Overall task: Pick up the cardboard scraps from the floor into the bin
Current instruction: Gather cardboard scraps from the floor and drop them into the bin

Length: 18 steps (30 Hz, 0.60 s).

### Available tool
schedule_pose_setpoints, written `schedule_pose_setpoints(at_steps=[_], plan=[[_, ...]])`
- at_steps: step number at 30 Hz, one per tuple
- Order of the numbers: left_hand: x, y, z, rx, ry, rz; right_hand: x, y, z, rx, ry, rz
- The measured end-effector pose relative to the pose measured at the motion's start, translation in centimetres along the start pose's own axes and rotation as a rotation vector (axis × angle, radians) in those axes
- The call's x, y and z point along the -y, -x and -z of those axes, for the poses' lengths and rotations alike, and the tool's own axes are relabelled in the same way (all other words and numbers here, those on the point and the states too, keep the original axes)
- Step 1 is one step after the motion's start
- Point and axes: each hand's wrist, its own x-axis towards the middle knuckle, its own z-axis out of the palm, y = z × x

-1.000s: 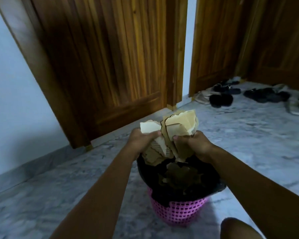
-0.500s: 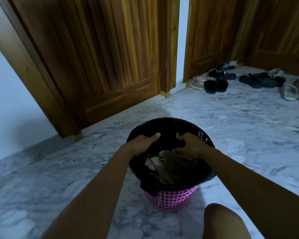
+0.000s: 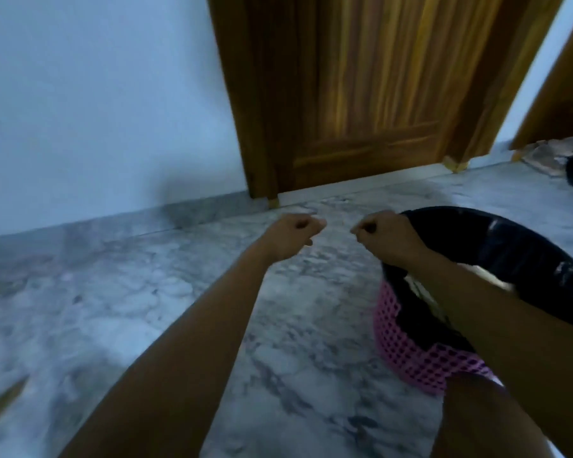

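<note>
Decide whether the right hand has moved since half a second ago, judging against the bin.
Yes. The right hand has come up out of the bin and now hovers over its rim.

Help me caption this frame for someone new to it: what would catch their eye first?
The pink lattice bin with its black liner stands out most, at the right on the grey marble floor. Next come the left hand and right hand, held out at centre on bare arms, fingers curled and nothing visible in them. Behind, a wooden door stands against the pale wall.
</note>
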Motion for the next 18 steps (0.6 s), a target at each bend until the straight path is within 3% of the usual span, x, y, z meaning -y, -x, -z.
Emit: schedule_pose_setpoints(at_steps=[8,18], plan=[[16.3,19.4,17.0,-0.331,-0.003,0.318,20.9,3.6,-15.4,0.309,-0.073,0.307],[30.0,46.9,23.7,-0.562,0.035,0.612,38.3,18.1,-34.2,0.762,0.18,0.695]])
